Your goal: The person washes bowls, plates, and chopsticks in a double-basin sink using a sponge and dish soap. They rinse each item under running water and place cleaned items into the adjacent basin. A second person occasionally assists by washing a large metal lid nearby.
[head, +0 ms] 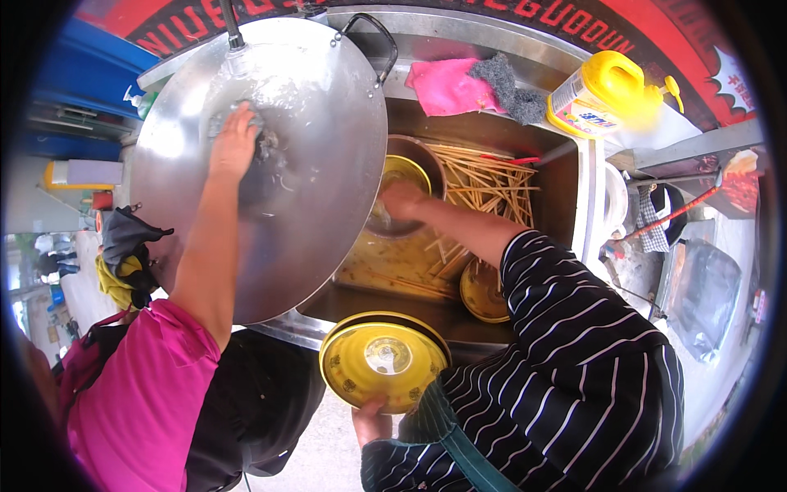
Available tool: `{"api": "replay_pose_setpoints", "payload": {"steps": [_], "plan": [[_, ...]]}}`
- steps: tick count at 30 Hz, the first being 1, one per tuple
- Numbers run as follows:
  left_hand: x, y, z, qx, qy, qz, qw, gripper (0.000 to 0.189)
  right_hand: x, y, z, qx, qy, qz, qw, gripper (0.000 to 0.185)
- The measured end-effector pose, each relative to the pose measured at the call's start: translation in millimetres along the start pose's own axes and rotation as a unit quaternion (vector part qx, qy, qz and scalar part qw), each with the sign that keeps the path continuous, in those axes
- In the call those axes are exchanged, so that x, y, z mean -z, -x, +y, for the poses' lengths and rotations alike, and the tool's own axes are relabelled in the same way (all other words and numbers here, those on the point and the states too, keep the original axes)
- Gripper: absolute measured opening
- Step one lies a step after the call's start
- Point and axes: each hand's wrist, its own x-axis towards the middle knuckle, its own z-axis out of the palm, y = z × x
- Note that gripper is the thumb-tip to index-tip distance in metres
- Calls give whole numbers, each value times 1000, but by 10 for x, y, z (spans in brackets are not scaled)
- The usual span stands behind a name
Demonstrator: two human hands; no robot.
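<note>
My left hand [372, 423] grips the near rim of a yellow patterned plate [344, 363], tilted in front of the sink's edge; a second rim shows behind it. My right hand [403, 200] reaches into a yellow-rimmed dish [413, 165] inside a round brown basin [435, 175]. Blur and the angle hide its fingertips. The basin stands in a metal sink [369, 298] with murky water. Many wooden chopsticks [486, 178] lie to its right, one red. Another yellow dish [482, 295] leans at the sink's near right, partly behind my right sleeve.
At left, a co-worker's hand [237, 138] presses a scrubber inside a large metal wok [295, 246], which overlaps the sink. A hose [230, 24] hangs over it. Behind the sink lie a pink cloth [449, 86], grey scouring pads [507, 83] and a yellow detergent jug [590, 92].
</note>
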Motion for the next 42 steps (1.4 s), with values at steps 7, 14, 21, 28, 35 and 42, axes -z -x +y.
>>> {"api": "replay_pose_setpoints", "payload": {"steps": [7, 14, 21, 28, 35, 42], "plan": [[97, 80, -90, 11, 5, 10, 1000, 57, 18, 218, 103, -13, -46, -104, 994, 27], [125, 95, -68, 7, 22, -14, 1000, 59, 118, 62, 233, -124, -230, 277, 925, 29], [148, 64, -127, -3, 29, -10, 1000, 59, -122, -261, 6, -110, -204, 231, 945, 38], [67, 113, -117, -10, 24, -5, 1000, 59, -25, -149, -95, -158, -167, 175, 957, 40], [-16, 136, -50, -13, 25, 3, 1000, 55, 365, 69, -116, -31, -68, -49, 996, 31], [-160, 202, 4, -26, 39, -6, 999, 58, 425, -105, 453, -40, 17, 247, 968, 25]]}}
